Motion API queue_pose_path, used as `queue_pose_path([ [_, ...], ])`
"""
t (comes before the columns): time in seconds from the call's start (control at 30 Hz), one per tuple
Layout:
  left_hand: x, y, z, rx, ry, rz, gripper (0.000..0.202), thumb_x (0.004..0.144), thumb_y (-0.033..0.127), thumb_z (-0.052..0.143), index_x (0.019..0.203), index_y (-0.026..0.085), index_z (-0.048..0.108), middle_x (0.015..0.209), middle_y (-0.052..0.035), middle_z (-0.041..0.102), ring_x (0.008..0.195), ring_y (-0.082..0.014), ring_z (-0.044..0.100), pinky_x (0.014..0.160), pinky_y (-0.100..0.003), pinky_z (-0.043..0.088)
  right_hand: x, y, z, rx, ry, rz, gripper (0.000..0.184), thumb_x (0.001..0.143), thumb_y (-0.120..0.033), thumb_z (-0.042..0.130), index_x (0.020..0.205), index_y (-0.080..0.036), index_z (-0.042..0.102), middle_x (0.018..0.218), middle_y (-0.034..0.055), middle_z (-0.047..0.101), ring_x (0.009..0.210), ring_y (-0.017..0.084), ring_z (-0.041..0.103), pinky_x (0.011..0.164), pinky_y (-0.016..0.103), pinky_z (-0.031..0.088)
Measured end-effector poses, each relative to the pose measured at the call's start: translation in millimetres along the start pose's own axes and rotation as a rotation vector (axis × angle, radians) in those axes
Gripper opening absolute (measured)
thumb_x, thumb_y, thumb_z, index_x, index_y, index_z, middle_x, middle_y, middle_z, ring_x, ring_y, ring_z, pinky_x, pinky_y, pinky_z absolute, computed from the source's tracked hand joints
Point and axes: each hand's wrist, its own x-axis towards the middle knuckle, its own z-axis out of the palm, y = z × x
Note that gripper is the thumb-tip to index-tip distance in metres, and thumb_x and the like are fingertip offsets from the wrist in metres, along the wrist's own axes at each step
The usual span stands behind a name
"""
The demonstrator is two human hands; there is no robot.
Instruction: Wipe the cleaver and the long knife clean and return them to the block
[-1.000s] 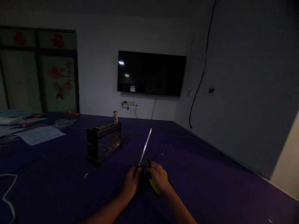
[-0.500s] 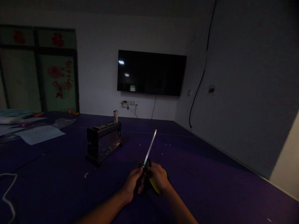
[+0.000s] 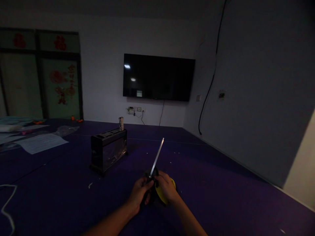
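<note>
My left hand (image 3: pixel 139 195) is closed around the dark handle of a screwdriver (image 3: pixel 157 157), whose bright metal shaft points up and away. Close beside it, my right hand (image 3: pixel 167 186) is closed on a yellow-and-black rounded object (image 3: pixel 161 194), with its fingertips near the base of the shaft. Dim light and the hand hide much of that object, so its kind is unclear. To the left stands a black box-shaped frame (image 3: pixel 97 150) with a clear side panel. A small patterned cylinder (image 3: pixel 121 124) rests upright on its top.
The purple tabletop (image 3: pixel 209 183) carries small white scraps. Papers (image 3: pixel 43 143) and crumpled clear plastic (image 3: pixel 66 130) lie at the left, with a white cable (image 3: pixel 7 209) nearer. Small orange pieces (image 3: pixel 79 120) sit at the far edge. A television (image 3: pixel 158 77) hangs on the wall.
The screwdriver and both hands have shifted very slightly; my left thumb now lies further across the top of the handle. The view has moved a little. Both holds stay as they were.
</note>
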Motion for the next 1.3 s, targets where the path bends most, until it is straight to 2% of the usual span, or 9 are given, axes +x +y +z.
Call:
queue_pose_path([
  [0.27, 0.8, 0.6, -0.9, -0.025, 0.050, 0.041, 0.049, 0.057, 0.059, 0.067, 0.071, 0.016, 0.049, 0.046, 0.0070, 0.046, 0.026, -0.0041, 0.035, 0.028, -0.016, 0.020, 3.9, 7.1, -1.9, -0.051, 0.009, 0.029, 0.024, 0.070, -0.036, 0.046, 0.066, -0.018, 0.060, 0.068, 0.0031, 0.061, 0.070, 0.019, 0.055, 0.068, 0.028, 0.042],
  [0.5, 7.0, -0.2, -6.4, -0.030, 0.064, 0.036, 0.050, 0.055, 0.062, 0.066, 0.068, 0.016, 0.049, 0.046, 0.0065, 0.046, 0.027, -0.0046, 0.035, 0.027, -0.016, 0.021, 3.5, 5.8, -3.3, -0.061, 0.000, 0.039, 0.025, 0.072, -0.037, 0.046, 0.073, -0.018, 0.063, 0.074, 0.0041, 0.063, 0.076, 0.021, 0.056, 0.072, 0.030, 0.042],
  [0.6, 7.0, 0.0, -6.5, -0.014, 0.044, 0.046, 0.051, 0.056, 0.063, 0.065, 0.064, 0.016, 0.048, 0.044, 0.0070, 0.044, 0.026, -0.0040, 0.034, 0.027, -0.016, 0.019, 3.1, 5.9, -2.5, -0.062, -0.005, 0.038, 0.026, 0.072, -0.037, 0.046, 0.072, -0.018, 0.063, 0.073, 0.0039, 0.063, 0.075, 0.021, 0.056, 0.072, 0.030, 0.042],
  [0.73, 4.0, 0.7, -5.2, 0.012, 0.017, 0.065, 0.048, 0.058, 0.060, 0.066, 0.069, 0.016, 0.049, 0.046, 0.0075, 0.045, 0.025, -0.0037, 0.034, 0.026, -0.016, 0.018, 2.7, 7.8, -1.9, -0.065, -0.012, 0.043, 0.026, 0.071, -0.036, 0.045, 0.072, -0.019, 0.064, 0.074, 0.0037, 0.063, 0.076, 0.021, 0.056, 0.072, 0.030, 0.042],
  [0.87, 1.5, 0.2, -3.7, 0.026, -0.071, 0.067, 0.046, 0.060, 0.057, 0.066, 0.069, 0.017, 0.047, 0.047, 0.0076, 0.046, 0.024, -0.0042, 0.034, 0.025, -0.016, 0.018, 1.4, 8.3, -1.7, -0.062, -0.014, 0.051, 0.027, 0.071, -0.036, 0.044, 0.075, -0.019, 0.064, 0.078, 0.0043, 0.064, 0.081, 0.022, 0.056, 0.074, 0.030, 0.042],
  [0.97, 1.2, -0.7, -3.6, 0.034, -0.102, 0.062, 0.044, 0.061, 0.056, 0.066, 0.069, 0.017, 0.047, 0.045, 0.0080, 0.044, 0.023, -0.0043, 0.034, 0.025, -0.016, 0.017, 0.6, 5.8, -0.9, -0.050, -0.030, 0.050, 0.027, 0.072, -0.035, 0.043, 0.073, -0.018, 0.064, 0.075, 0.0042, 0.064, 0.077, 0.021, 0.056, 0.072, 0.029, 0.042],
  [1.1, 3.3, -2.4, -4.7, 0.046, -0.067, 0.071, 0.046, 0.059, 0.058, 0.066, 0.068, 0.017, 0.047, 0.046, 0.0071, 0.046, 0.023, -0.0045, 0.035, 0.024, -0.016, 0.018, 0.9, 1.3, 0.4, -0.048, -0.071, 0.028, 0.026, 0.071, -0.034, 0.042, 0.068, -0.017, 0.062, 0.070, 0.0031, 0.062, 0.071, 0.019, 0.055, 0.069, 0.027, 0.041],
  [1.3, 6.0, -3.7, -5.5, 0.050, 0.017, 0.110, 0.048, 0.057, 0.059, 0.067, 0.065, 0.017, 0.046, 0.044, 0.0076, 0.044, 0.024, -0.0049, 0.035, 0.025, -0.016, 0.019, 1.9, -0.3, 0.0, -0.080, -0.042, 0.032, 0.024, 0.069, -0.034, 0.043, 0.065, -0.017, 0.060, 0.067, 0.0026, 0.059, 0.069, 0.018, 0.053, 0.067, 0.027, 0.040],
])
